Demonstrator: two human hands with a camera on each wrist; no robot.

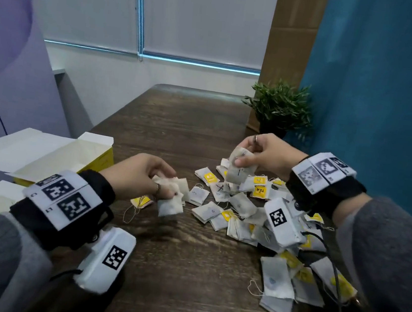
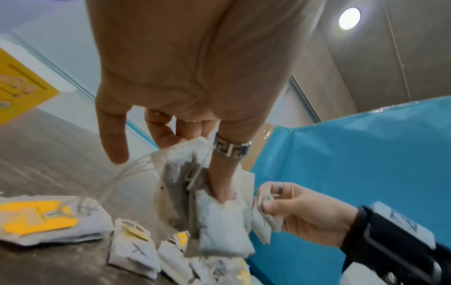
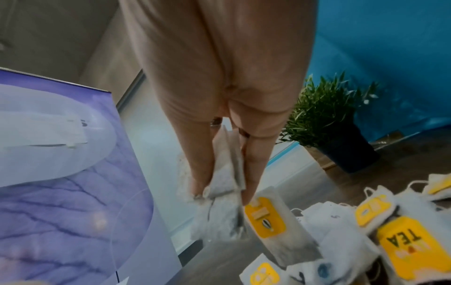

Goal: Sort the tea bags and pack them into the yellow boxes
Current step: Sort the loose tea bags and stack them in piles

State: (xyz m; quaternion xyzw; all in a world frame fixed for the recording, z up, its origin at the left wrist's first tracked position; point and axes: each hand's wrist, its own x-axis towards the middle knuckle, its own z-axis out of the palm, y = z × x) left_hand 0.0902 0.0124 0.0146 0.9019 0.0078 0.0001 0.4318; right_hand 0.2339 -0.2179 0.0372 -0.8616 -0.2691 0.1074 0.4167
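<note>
Sorting is at an early stage: most tea bags [image 1: 241, 213] lie loose on the dark wood-grain table [image 1: 172, 257], below and between your fingers. Your left hand [image 1: 141, 177] grips a small stack of bags [image 1: 171, 198]; your right hand [image 1: 261, 153] pinches a few more [image 1: 237, 172] above the heap. One open yellow box [image 1: 98, 160] sits just beyond your left fingers; contents not visible. Bags are soft, flat paper pouches, some pen-marked, with strings and stiff yellow tags.

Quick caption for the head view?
Each hand, left and right, holds white paper tea bags above the dark wooden table.
</note>
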